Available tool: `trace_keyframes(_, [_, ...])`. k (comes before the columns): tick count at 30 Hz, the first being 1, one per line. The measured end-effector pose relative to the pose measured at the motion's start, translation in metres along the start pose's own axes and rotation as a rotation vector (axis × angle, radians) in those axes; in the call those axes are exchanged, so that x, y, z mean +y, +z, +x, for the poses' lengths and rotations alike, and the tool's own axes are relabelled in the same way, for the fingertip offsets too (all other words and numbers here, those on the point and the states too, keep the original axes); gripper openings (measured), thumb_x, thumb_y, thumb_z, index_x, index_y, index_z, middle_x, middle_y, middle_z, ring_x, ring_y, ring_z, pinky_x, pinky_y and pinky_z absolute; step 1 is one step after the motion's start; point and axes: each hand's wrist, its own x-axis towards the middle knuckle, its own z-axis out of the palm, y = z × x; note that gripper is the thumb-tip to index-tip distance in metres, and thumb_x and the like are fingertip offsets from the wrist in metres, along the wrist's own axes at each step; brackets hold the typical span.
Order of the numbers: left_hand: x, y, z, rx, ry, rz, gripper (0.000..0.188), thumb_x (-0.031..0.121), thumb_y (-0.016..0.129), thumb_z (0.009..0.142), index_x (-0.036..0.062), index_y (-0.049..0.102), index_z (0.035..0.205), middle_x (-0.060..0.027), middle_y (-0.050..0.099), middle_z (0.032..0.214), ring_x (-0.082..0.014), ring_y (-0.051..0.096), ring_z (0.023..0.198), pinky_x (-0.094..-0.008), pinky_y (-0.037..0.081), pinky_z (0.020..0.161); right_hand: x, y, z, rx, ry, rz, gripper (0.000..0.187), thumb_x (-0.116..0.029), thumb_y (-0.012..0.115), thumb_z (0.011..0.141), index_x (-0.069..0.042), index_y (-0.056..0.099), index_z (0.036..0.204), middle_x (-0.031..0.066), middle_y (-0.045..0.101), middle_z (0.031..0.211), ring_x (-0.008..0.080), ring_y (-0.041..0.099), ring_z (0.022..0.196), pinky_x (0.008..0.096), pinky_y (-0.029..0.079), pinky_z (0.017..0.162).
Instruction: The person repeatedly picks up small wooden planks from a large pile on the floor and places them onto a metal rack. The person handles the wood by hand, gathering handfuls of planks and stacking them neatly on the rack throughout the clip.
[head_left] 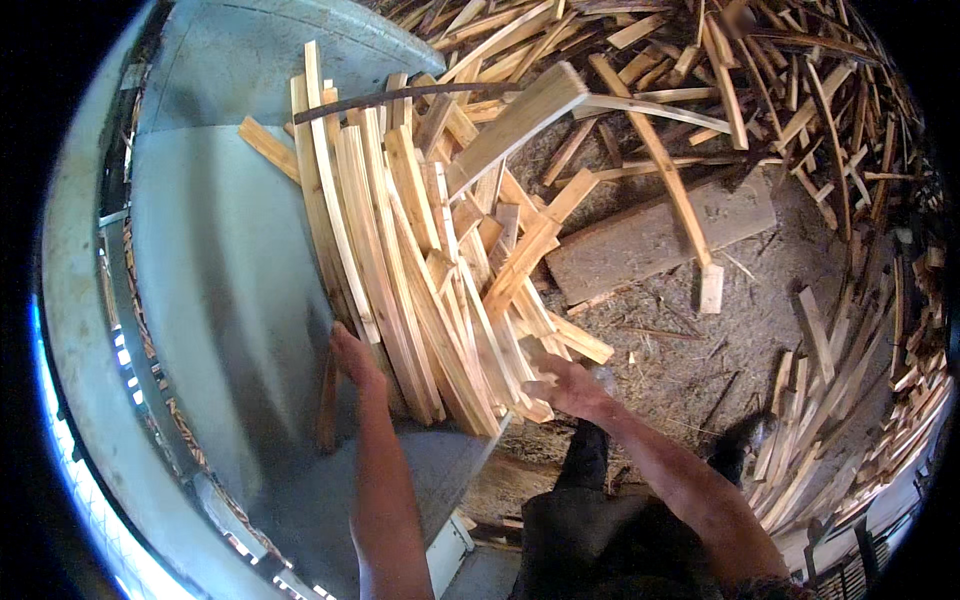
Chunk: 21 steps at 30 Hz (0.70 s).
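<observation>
while the left hand (356,357) is at the left edge of the piled wooden slats (392,265) on the pale blue metal surface (215,240), the right hand (566,386) is at their lower right ends; how far either is spread, or whether it grips, i cannot tell.

The person's left forearm (388,500) stands almost straight up from below, and the left hand (356,357) is bent toward the upper left. The right forearm (690,485) comes slantwise from the lower right; the right hand (572,386) points leftward, partly blurred. Both hands are bare and well apart.
</observation>
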Motion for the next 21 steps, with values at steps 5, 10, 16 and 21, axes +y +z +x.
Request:
trace_keyframes(5, [-0.048,-0.013,0.024,-0.384,-0.198,-0.540,0.063,0.052,0.021,0.087,0.0061,0.027,0.129,-0.0151,0.033,0.129,-0.0289,0.035,0.116,-0.0388,0.025,0.097,-0.017,0.030,0.049,-0.022,0.058,0.089,0.082,-0.032,0.071,0.067,-0.004,0.025,0.129,0.0167,0.032,0.128,0.0262,0.028,0.121,0.0350,0.026,0.099])
trace_keyframes(10, [-0.072,-0.004,-0.006,-0.503,-0.304,-0.355,0.066,0.057,0.020,0.085,0.0089,0.028,0.129,-0.0153,0.036,0.127,-0.0294,0.038,0.112,-0.0397,0.031,0.093,0.015,0.070,0.089,0.100,-0.191,0.356,0.094,-0.028,0.073,0.065,-0.004,0.011,0.132,0.0159,0.033,0.125,0.0233,0.026,0.120,0.0370,0.022,0.100])
trace_keyframes(16, [-0.067,0.015,-0.033,-0.398,-0.293,-0.378,0.060,0.052,0.030,0.085,0.0056,0.038,0.121,-0.0156,0.046,0.115,-0.0283,0.046,0.103,-0.0372,0.039,0.086,0.009,0.079,0.085,0.133,-0.133,0.357,0.100,-0.026,0.076,0.062,-0.002,0.007,0.132,0.0155,0.030,0.127,0.0230,0.027,0.120,0.0369,0.022,0.101])
trace_keyframes(21, [-0.086,0.033,-0.055,-0.349,-0.389,-0.630,0.057,0.048,0.030,0.085,0.0019,0.044,0.116,-0.0173,0.049,0.112,-0.0292,0.048,0.101,-0.0376,0.038,0.089,-0.032,0.024,0.053,0.034,-0.067,0.442,0.107,-0.018,0.077,0.061,-0.004,-0.001,0.133,0.0177,0.038,0.123,0.0233,0.037,0.114,0.0362,0.030,0.096])
